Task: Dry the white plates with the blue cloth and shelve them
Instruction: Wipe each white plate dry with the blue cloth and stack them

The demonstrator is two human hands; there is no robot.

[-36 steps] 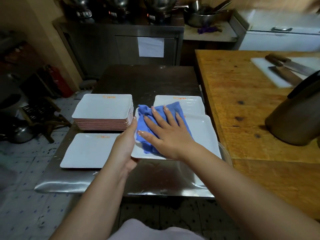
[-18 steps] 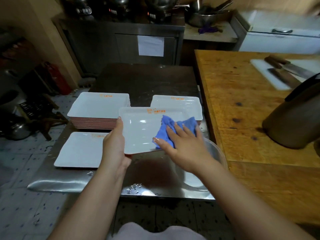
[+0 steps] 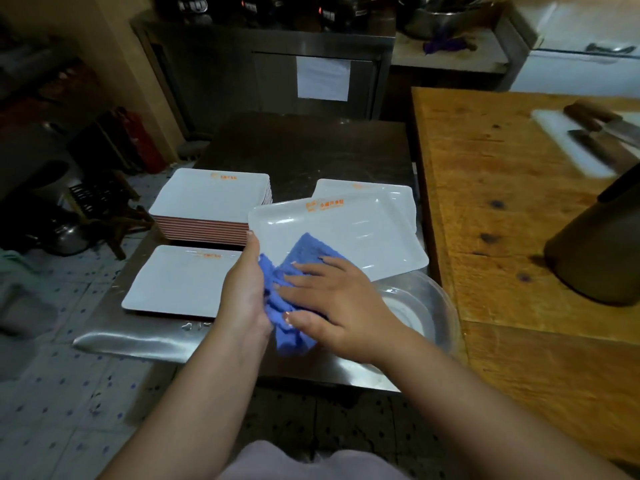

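Note:
A white rectangular plate (image 3: 349, 233) with an orange logo is held tilted above the steel table, gripped at its near left edge by my left hand (image 3: 242, 289). My right hand (image 3: 336, 303) presses the blue cloth (image 3: 294, 292) against the plate's near left corner, fingers spread, thumb under the cloth. A tall stack of white plates (image 3: 207, 202) stands at the back left. A single plate (image 3: 176, 278) lies in front of the stack. Another plate (image 3: 363, 188) sits behind the held one, partly hidden.
The steel table (image 3: 304, 147) stretches away ahead of me. A metal basin (image 3: 422, 306) sits under the plate's right side. The wooden counter (image 3: 502, 209) on the right holds a dark container (image 3: 599, 247) and a white board with knives (image 3: 595, 133).
The cloth and my right hand slid from the plate's right side to its near left corner. The plate has turned, its right end now farther out over the basin.

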